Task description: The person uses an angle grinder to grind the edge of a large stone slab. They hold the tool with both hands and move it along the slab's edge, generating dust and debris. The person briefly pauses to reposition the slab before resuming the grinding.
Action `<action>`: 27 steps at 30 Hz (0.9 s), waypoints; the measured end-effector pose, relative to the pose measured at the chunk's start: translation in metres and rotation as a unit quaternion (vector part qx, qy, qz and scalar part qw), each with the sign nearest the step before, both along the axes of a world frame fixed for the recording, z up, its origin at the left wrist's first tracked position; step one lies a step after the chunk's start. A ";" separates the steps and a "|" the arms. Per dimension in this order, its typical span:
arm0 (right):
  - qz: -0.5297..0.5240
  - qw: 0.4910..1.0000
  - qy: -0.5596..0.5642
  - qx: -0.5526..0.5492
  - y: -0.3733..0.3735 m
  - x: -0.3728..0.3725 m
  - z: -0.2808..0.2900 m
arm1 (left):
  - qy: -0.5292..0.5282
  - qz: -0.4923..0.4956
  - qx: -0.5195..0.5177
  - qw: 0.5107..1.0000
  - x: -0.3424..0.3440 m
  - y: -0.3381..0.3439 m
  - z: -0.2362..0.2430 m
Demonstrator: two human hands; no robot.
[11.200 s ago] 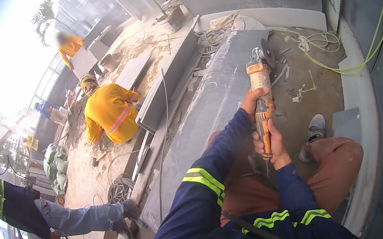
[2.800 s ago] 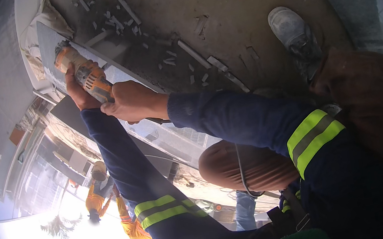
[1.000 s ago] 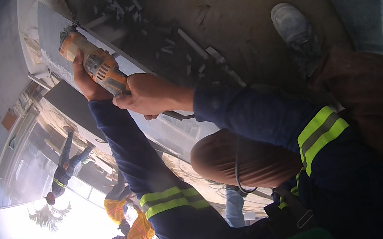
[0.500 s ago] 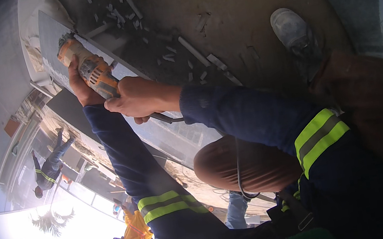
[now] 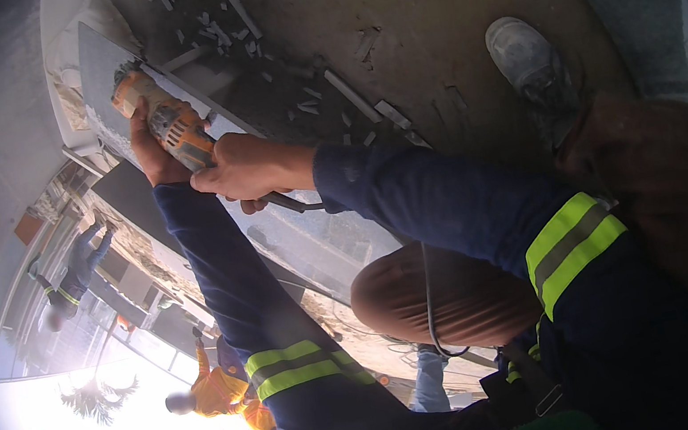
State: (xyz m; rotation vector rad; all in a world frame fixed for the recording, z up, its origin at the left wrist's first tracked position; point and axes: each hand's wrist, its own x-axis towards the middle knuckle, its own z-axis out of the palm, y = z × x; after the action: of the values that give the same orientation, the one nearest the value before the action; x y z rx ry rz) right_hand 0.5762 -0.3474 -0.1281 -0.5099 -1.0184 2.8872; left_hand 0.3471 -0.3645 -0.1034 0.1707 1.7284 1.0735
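Gripping the orange angle grinder (image 5: pixel 168 126) with both hands, left hand (image 5: pixel 152 151) and right hand (image 5: pixel 242 170) clenched round its body, at the grey slab's (image 5: pixel 102 78) edge (disc hidden), risks kickback; the trailing cord (image 5: pixel 428 292) could snag the knee.

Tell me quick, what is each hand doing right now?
Left hand: closed around the front of the orange angle grinder.
Right hand: closed on the grinder's rear handle.
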 end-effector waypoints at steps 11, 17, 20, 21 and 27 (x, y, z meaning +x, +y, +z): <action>-0.001 0.999 -0.024 0.026 -0.033 0.032 0.013 | 0.039 0.048 0.021 0.998 0.033 -0.031 0.009; 0.013 0.999 -0.024 0.038 -0.042 0.041 0.016 | 0.028 0.031 0.020 0.999 0.044 -0.043 0.015; 0.016 0.999 -0.028 0.034 -0.041 0.046 0.017 | 0.043 0.042 0.007 0.998 0.052 -0.043 0.017; 0.018 0.999 -0.022 0.033 -0.041 0.047 0.016 | 0.046 0.040 0.009 0.998 0.054 -0.043 0.017; 0.016 1.000 -0.009 0.023 -0.042 0.054 0.015 | 0.061 0.040 0.011 0.997 0.064 -0.043 0.015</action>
State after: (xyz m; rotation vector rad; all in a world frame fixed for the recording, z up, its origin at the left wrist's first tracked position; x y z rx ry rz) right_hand 0.6298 -0.3894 -0.1134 -0.5210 -1.1021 2.8853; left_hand 0.4116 -0.4073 -0.0882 0.1871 1.8458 1.1616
